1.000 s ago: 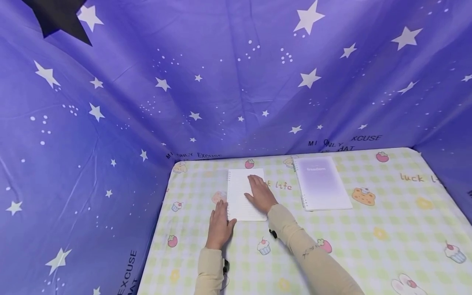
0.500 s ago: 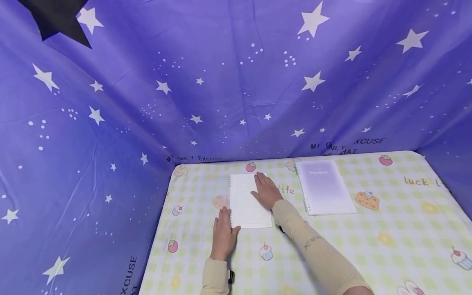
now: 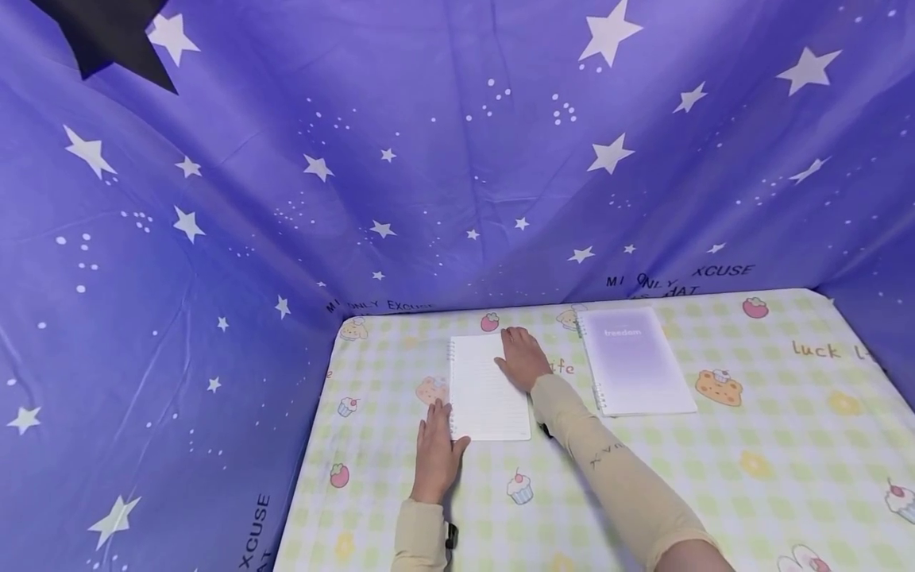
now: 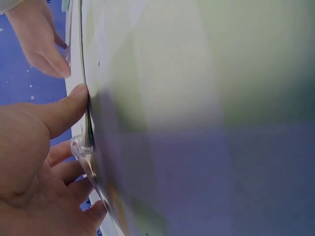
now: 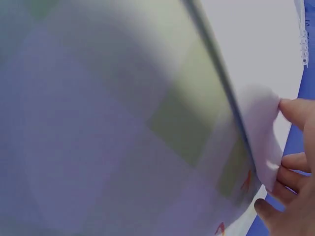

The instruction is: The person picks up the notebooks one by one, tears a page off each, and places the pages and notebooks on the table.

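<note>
A spiral-bound notebook (image 3: pixel 486 397) lies open at a lined white page, its rings along the left side. My left hand (image 3: pixel 436 453) rests beside the rings at the lower left, fingers extended and thumb at the bottom corner. In the left wrist view, the left thumb (image 4: pixel 71 108) touches the notebook's lower edge near a clear ring (image 4: pixel 81 146). My right hand (image 3: pixel 524 361) lies over the page's upper right edge, covering that corner. The right wrist view shows the right thumb (image 5: pixel 295 110) touching the page (image 5: pixel 251 54) and the other fingers along its edge.
A second spiral notebook (image 3: pixel 636 369) with a purple cover marked "freedom" lies to the right. Both rest on a green-and-white checked tablecloth (image 3: pixel 608 492) with cartoon prints. A blue-purple curtain (image 3: pixel 429 159) with stars hangs behind the table and at the sides.
My right hand has slid from the middle of the page toward its upper right edge. The left hand stays at the lower left. The head view has shifted slightly.
</note>
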`<state>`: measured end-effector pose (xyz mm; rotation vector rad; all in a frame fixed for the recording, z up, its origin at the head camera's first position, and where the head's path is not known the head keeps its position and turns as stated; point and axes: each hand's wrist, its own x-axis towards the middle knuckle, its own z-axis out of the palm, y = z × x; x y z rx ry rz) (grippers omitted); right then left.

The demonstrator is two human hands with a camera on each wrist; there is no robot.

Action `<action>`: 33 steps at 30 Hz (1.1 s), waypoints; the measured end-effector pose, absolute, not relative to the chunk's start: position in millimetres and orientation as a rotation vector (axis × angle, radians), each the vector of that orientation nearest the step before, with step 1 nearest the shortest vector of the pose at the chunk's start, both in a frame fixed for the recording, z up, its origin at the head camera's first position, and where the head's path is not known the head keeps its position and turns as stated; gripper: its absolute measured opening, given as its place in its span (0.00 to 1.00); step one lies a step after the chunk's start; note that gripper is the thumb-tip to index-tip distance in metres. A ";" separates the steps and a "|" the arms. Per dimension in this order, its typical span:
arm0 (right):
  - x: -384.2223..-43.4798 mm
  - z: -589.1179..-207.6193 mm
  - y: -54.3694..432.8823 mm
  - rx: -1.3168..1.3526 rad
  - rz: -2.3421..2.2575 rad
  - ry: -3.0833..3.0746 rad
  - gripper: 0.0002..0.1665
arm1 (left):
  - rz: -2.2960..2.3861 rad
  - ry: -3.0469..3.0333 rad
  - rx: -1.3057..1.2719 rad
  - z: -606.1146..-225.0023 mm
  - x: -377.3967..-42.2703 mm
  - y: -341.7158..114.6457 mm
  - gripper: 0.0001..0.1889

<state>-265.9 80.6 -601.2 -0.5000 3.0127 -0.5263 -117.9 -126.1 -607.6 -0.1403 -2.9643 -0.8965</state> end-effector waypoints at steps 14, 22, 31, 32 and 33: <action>-272.4 -582.5 87.4 -0.321 -0.930 3.250 0.08 | -0.940 -2.972 -0.097 -607.6 -117.7 -124.6 0.35; -269.0 -576.8 89.3 -0.202 -1.056 3.193 0.04 | -0.942 -2.980 -0.120 -606.8 -117.6 -125.0 0.35; -270.5 -568.2 90.2 -0.250 -0.933 3.174 0.11 | -0.948 -2.995 -0.117 -604.5 -119.7 -127.0 0.35; -270.9 -568.0 90.3 -0.271 -0.899 3.184 0.11 | -0.947 -2.996 -0.118 -604.5 -120.0 -127.0 0.35; -271.1 -567.9 90.3 -0.295 -0.872 3.194 0.11 | -0.951 -2.994 -0.119 -604.3 -120.2 -127.0 0.35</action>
